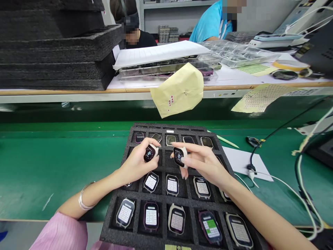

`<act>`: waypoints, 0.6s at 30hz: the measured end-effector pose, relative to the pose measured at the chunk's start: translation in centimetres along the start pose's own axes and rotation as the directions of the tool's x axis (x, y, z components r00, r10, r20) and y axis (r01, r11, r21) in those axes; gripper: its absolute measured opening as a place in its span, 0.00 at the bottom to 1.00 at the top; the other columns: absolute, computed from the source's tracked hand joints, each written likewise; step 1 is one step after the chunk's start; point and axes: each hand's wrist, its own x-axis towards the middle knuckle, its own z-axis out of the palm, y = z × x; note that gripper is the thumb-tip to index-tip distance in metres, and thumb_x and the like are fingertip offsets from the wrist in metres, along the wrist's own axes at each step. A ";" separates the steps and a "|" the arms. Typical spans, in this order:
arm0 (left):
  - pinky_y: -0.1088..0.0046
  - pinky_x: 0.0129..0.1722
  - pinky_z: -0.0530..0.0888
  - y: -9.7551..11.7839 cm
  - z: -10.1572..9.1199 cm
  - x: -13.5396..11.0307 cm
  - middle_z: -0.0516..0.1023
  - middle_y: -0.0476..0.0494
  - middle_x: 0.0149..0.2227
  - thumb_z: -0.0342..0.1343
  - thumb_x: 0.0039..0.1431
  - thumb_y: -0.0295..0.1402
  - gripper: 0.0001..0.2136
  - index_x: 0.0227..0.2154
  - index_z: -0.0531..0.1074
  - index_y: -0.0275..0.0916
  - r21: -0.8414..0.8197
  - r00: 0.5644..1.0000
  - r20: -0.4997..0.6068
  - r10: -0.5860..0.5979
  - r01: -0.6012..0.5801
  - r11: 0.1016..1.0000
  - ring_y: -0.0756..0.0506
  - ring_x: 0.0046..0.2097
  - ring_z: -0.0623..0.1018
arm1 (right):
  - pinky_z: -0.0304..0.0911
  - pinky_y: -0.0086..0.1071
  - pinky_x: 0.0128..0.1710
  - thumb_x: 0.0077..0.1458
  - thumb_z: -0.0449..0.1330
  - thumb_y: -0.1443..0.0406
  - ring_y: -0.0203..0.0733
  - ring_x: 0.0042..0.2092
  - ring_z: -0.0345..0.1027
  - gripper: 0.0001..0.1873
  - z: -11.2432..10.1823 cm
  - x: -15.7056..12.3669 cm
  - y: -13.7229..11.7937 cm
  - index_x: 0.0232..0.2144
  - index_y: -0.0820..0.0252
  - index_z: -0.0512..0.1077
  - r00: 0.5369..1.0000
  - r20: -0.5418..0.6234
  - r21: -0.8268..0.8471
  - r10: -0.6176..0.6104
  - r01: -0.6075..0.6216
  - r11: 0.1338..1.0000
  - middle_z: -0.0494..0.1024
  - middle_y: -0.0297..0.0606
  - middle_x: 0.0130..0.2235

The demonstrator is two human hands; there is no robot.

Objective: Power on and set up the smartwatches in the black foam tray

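Between its thumb and fingers my left hand (139, 159) grips a smartwatch without a strap (150, 153), its dark screen lit with a small blue figure. A second strapless smartwatch (179, 156) with a pale case and a similar lit screen is pinched in my right hand (201, 159). Both hands are above a black foam tray (161, 194) of square compartments. Several more watch bodies lie in it, such as a purple one (151, 215) and a green-and-white-screened one (211, 226). My hands and forearms hide part of the middle rows.
Stacked black foam blocks (52, 52) stand on the shelf at upper left. Yellow paper (182, 90) hangs over the shelf edge. Clear plastic trays (234, 52) lie behind it. Cables (299, 180) and white paper (247, 163) occupy the right side. Two people are beyond the shelf.
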 end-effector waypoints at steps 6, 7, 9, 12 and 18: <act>0.73 0.30 0.71 -0.1 0.0 0.7 0.72 0.45 0.37 0.60 0.50 0.30 0.24 0.51 0.62 0.37 -0.389 0.973 0.089 -0.211 0.229 0.892 0.46 0.37 0.74 | 0.70 0.32 0.25 0.57 0.62 0.64 0.44 0.29 0.76 0.23 0.5 0.5 -0.2 0.54 0.61 0.67 0.996 0.046 0.141 0.072 -0.078 0.987 0.77 0.40 0.36; 0.72 0.31 0.73 0.1 -0.1 0.8 0.73 0.44 0.37 0.59 0.50 0.30 0.22 0.50 0.63 0.36 -0.465 0.960 0.119 -0.252 0.278 0.841 0.45 0.37 0.75 | 0.70 0.31 0.24 0.57 0.61 0.64 0.43 0.29 0.76 0.21 0.5 0.5 -0.2 0.52 0.62 0.67 0.995 0.043 0.151 0.088 -0.093 0.984 0.77 0.40 0.35; 0.68 0.36 0.75 0.5 -0.3 0.9 0.76 0.42 0.36 0.57 0.52 0.29 0.18 0.47 0.65 0.35 -0.575 0.939 0.164 -0.303 0.341 0.744 0.44 0.40 0.77 | 0.68 0.30 0.23 0.57 0.61 0.65 0.41 0.28 0.74 0.19 0.6 0.6 -0.1 0.50 0.61 0.67 0.995 0.006 0.158 0.100 -0.100 0.982 0.76 0.39 0.34; 0.62 0.44 0.74 0.9 -0.5 0.9 0.79 0.39 0.38 0.56 0.52 0.26 0.16 0.45 0.66 0.34 -0.646 0.926 0.204 -0.316 0.370 0.667 0.41 0.43 0.79 | 0.67 0.29 0.21 0.56 0.61 0.66 0.40 0.26 0.74 0.19 0.7 0.6 0.0 0.50 0.61 0.66 0.994 -0.063 0.126 0.091 -0.083 0.989 0.77 0.41 0.37; 0.60 0.45 0.75 0.3 -0.3 0.6 0.79 0.40 0.40 0.55 0.51 0.24 0.17 0.46 0.67 0.37 -0.606 0.945 0.208 -0.252 0.326 0.726 0.40 0.46 0.78 | 0.69 0.30 0.20 0.55 0.61 0.67 0.45 0.27 0.77 0.25 0.7 0.5 0.1 0.55 0.63 0.64 0.994 -0.088 0.084 0.065 -0.057 0.995 0.79 0.46 0.41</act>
